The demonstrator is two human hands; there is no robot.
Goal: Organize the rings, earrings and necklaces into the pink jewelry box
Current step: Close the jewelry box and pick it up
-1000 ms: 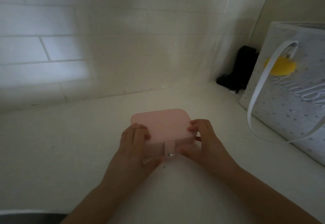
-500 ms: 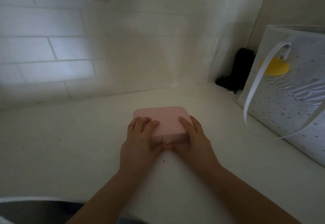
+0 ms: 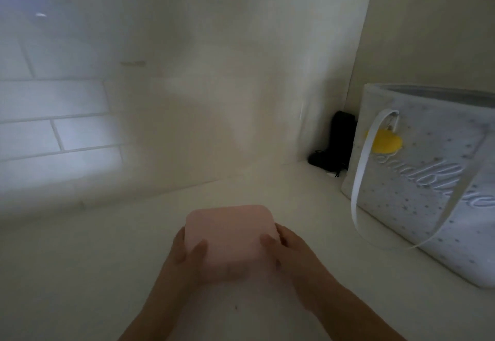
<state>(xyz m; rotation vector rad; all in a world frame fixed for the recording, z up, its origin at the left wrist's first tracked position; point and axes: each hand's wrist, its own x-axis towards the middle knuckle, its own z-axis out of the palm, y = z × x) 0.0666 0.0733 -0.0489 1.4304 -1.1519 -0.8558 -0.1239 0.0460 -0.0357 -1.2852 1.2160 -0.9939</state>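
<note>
Gripping the pink jewelry box (image 3: 230, 241) from both sides, the two hands are now lifting its lid, or tilting the whole box; the picture is blurred and I cannot tell which. The left hand (image 3: 184, 257) is curling around the left edge, with the thumb lying on the pink top face. The right hand (image 3: 292, 255) is doing the same on the right edge. Half a second ago both hands were lying flat over the front of the closed box, near the small strap with its snap. Now they are sitting wider apart, at the sides, and the strap is no longer clearly showing.

In my judgement the person is just opening the box, so the task is only starting. No rings, earrings or necklaces are showing anywhere in this view, and the inside of the box is not visible yet.

The box is staying on the pale countertop (image 3: 80, 273), in the middle and close to the person, well apart from the grey dotted tote bag (image 3: 428, 206) at the right. Behind the bag a black object (image 3: 340, 139) is standing in the corner by the tiled wall (image 3: 67, 131).

The box is nearly square with rounded corners, so a long axis is hard to name. Its front side, where the strap belongs, is facing the person, and the hinge side is probably pointing toward the wall.
</note>
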